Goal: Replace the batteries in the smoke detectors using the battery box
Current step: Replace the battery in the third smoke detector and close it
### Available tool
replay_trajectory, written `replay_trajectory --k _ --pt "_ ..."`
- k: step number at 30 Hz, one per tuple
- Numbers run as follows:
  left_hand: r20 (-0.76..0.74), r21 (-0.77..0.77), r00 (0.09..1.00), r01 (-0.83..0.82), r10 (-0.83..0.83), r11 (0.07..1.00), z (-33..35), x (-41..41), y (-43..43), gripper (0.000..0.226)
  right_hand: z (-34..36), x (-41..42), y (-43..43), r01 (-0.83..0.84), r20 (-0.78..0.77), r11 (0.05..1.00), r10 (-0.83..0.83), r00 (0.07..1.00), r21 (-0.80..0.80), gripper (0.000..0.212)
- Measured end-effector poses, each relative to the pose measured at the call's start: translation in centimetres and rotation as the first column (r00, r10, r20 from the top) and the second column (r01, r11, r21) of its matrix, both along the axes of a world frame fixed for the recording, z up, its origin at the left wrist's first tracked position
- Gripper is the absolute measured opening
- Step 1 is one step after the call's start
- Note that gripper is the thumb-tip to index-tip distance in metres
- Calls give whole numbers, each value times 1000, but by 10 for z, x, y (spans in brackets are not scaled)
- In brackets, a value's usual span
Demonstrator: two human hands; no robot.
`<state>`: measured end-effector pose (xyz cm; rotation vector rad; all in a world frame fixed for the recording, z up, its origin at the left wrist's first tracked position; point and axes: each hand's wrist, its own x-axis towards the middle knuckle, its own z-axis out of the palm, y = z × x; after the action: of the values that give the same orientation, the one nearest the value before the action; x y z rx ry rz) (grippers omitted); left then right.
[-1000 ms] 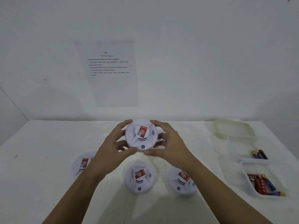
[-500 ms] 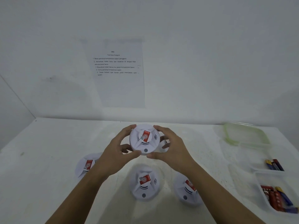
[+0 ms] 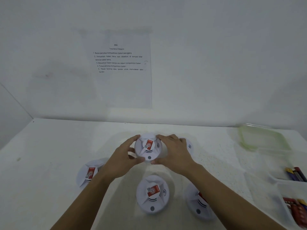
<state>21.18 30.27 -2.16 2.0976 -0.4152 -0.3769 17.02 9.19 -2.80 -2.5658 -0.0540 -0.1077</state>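
Observation:
A round white smoke detector [image 3: 147, 149] with a red label is held face up above the white table [image 3: 49, 146]. My left hand [image 3: 123, 161] grips its left rim and my right hand [image 3: 174, 154] grips its right rim. Three more detectors lie on the table: one at the left [image 3: 88, 172], one in the middle [image 3: 152, 194], one at the right [image 3: 197, 202]. The edge of another detector [image 3: 189, 146] shows behind my right hand. At the right edge stand two clear trays with batteries: the farther tray [image 3: 274, 177] and the nearer tray [image 3: 285, 206].
A clear box lid with a green rim [image 3: 262, 138] lies at the back right of the table. A printed instruction sheet [image 3: 121, 63] hangs on the white wall behind the table.
Both hands have carried the held detector lower and farther from me, toward the table's middle. The camera has tilted up and left, so the battery trays sit nearer the right edge.

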Motion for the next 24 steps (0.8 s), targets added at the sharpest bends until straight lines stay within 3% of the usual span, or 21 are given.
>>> replay_trajectory --k 3,10,24 --pt "12 24 1000 16 -16 1000 -5 0 1 74 -5 3 0 -14 -6 997 13 1000 -71 86" --pt "40 60 999 22 -24 998 -12 1 -1 66 -7 5 4 -13 15 975 16 1000 -222 76" --pt "83 164 996 -32 18 986 -14 -6 -7 55 -11 5 6 -14 35 947 27 999 -320 73"
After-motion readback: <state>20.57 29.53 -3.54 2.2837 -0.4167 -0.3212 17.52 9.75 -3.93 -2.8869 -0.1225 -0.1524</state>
